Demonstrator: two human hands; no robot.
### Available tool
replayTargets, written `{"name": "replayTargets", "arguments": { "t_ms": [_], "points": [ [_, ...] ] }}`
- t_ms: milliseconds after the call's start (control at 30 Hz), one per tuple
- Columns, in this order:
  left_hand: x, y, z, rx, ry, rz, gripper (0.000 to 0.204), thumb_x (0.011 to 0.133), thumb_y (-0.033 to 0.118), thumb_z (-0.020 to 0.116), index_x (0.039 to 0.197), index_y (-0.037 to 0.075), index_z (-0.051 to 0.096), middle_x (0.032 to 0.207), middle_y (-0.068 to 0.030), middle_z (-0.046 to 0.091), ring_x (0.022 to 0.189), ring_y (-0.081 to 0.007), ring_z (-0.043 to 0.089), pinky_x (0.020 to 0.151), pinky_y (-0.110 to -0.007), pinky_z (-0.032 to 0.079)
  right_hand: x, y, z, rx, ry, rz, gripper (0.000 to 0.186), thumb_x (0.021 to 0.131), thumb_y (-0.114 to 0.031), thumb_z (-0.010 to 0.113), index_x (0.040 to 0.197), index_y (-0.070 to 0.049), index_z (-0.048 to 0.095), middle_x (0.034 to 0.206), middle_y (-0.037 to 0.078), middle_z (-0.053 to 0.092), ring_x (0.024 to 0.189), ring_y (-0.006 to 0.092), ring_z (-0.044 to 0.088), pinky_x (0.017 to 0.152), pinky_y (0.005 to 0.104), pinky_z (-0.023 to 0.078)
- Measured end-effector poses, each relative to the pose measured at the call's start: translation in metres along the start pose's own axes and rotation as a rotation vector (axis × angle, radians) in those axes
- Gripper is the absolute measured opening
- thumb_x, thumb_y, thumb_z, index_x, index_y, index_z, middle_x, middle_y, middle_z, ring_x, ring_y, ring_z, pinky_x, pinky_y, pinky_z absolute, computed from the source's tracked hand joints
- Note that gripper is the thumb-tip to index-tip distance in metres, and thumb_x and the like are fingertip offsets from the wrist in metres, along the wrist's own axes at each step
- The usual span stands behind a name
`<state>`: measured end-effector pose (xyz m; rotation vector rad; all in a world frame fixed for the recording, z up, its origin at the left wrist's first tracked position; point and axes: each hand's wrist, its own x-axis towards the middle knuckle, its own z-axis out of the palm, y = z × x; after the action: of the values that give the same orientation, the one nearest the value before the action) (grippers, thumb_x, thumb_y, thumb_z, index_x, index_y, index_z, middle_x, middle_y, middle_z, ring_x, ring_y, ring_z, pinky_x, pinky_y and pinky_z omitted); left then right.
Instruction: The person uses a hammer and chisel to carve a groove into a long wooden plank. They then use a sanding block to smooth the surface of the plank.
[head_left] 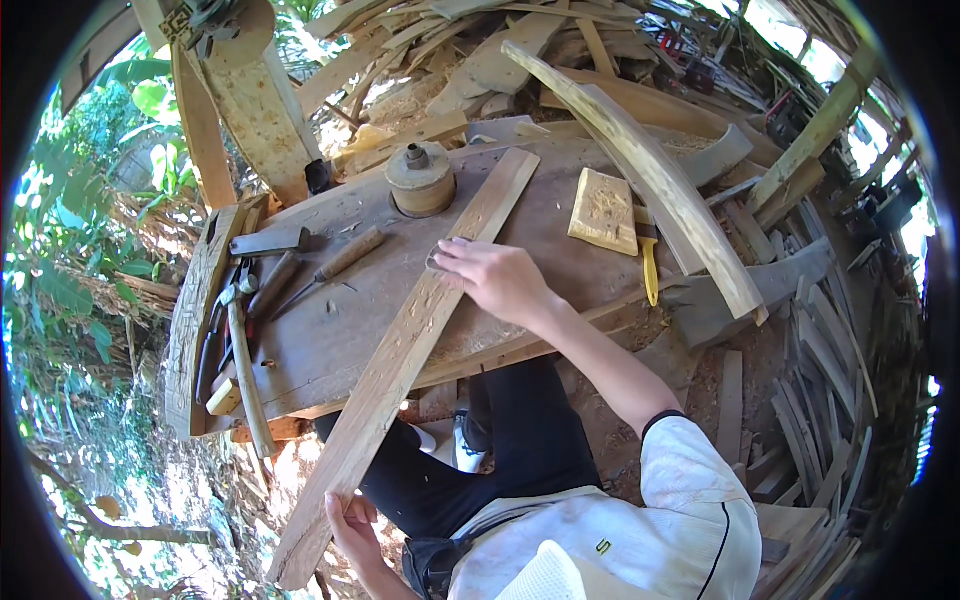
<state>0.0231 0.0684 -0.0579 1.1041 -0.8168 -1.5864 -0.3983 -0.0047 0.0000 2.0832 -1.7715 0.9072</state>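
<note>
A long, flat wooden board lies slantwise across the workbench, and its near end sticks out past the bench edge over my legs. Near that low end, my left hand grips the board by its right edge. My right hand presses down on the board's upper half, its fingers drawn together. Something small and dark shows at the fingertips, too small to name. Small dark marks or pits dot the board just below this hand.
On the wooden workbench are a round lidded pot, a wood-handled tool, a hammer and a plane-like block. At right lie a pale wood block, a yellow-handled brush and a long curved timber. Scrap wood is piled behind.
</note>
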Motion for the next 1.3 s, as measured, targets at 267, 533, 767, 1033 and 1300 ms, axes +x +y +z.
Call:
{"name": "replayTargets", "arguments": {
  "t_ms": [267,533,767,1033,1300],
  "points": [
    [0.002,0.005,0.001,-0.017,-0.018,-0.021,0.042,0.107,0.039,0.048,0.081,0.007,0.055,0.054,-0.0026,0.039,0.053,-0.016,0.043,0.054,-0.031,0.036,-0.001,0.013,0.001,0.166,-0.104,0.107,0.03,0.096,-0.019,0.065,0.114,0.004,0.071,0.128,0.018,0.068,0.121,0.0258,0.066,0.108,0.0364,0.051],
    [0.003,0.002,0.0,-0.014,-0.049,-0.027,0.052,0.106,0.038,0.05,0.063,0.013,0.037,0.053,-0.0031,0.034,0.053,-0.0187,0.042,0.057,-0.033,0.036,0.026,-0.003,-0.009,0.316,-0.418,0.294,0.03,0.098,-0.016,0.061,0.121,-0.001,0.069,0.136,0.017,0.063,0.129,0.0279,0.06,0.108,0.0409,0.05],
    [0.011,0.004,-0.004,-0.058,0.042,-0.044,0.049,0.106,0.037,0.052,0.065,0.014,0.038,0.053,0.0001,0.03,0.052,-0.0159,0.038,0.057,-0.033,0.036,0.011,-0.002,0.016,0.26,-0.212,-0.059,0.026,0.1,-0.012,0.055,0.118,0.002,0.067,0.122,0.019,0.069,0.113,0.0321,0.068,0.1,0.0419,0.055],
    [0.016,-0.003,0.002,-0.123,0.085,-0.019,0.05,0.105,0.039,0.056,0.065,0.016,0.038,0.055,0.0014,0.027,0.053,-0.0136,0.036,0.057,-0.032,0.034,-0.006,-0.017,0.017,0.414,-0.29,0.049,0.032,0.097,-0.01,0.06,0.126,0.0,0.066,0.138,0.021,0.061,0.132,0.0311,0.056,0.112,0.0415,0.046],
    [0.021,-0.004,-0.002,-0.157,0.1,0.001,0.042,0.105,0.037,0.057,0.072,0.015,0.044,0.055,0.0037,0.025,0.053,-0.0114,0.035,0.058,-0.03,0.034,-0.01,-0.016,0.011,0.267,-0.207,-0.014,0.032,0.093,0.002,0.054,0.123,0.002,0.067,0.133,0.02,0.064,0.126,0.0314,0.062,0.109,0.0399,0.05]
  ]
}}
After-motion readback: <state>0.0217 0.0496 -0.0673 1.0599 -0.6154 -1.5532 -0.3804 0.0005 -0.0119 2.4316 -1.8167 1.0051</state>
